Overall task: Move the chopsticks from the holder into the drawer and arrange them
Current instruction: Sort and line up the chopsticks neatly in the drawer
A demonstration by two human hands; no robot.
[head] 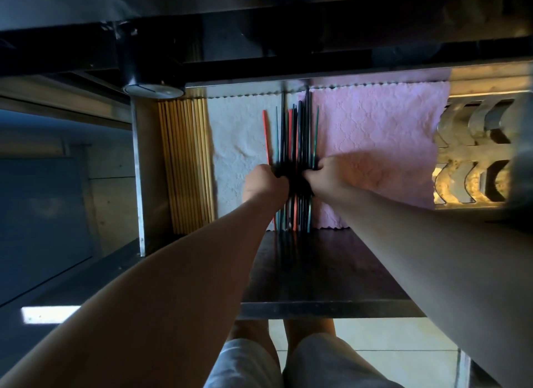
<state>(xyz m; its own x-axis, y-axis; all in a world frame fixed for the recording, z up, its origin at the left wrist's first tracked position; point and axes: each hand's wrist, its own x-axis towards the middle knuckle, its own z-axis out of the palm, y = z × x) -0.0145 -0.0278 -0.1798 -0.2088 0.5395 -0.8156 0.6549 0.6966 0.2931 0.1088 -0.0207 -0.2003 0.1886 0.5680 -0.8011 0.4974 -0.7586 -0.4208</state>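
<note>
**Both hands on the chopsticks in the open drawer**

Steel walls frame an open drawer [138, 185] under a dark counter edge, with pale floor tiles [375, 344] below its front lip. Two cloths line the drawer bottom: a white cloth [236, 145] on the left and a pink cloth [375, 133] on the right, meeting near the middle. Along the left wall lies a neat row of bamboo chopsticks [187, 162]. A perforated metal rack [473, 156] sits at the right end, lit yellow.

Across the seam of the cloths lies a bunch of dark, red and green chopsticks [297, 133], running front to back, one red stick slightly apart at the left. The left hand [266, 182] and right hand [331, 171] are both curled closed around the middle of the bunch, pressing in from either side.

Fingers are hidden in shadow, so the exact grip is hard to make out. No holder can be identified; a dark cylinder [135, 64] above the drawer's left corner is unclear.
</note>
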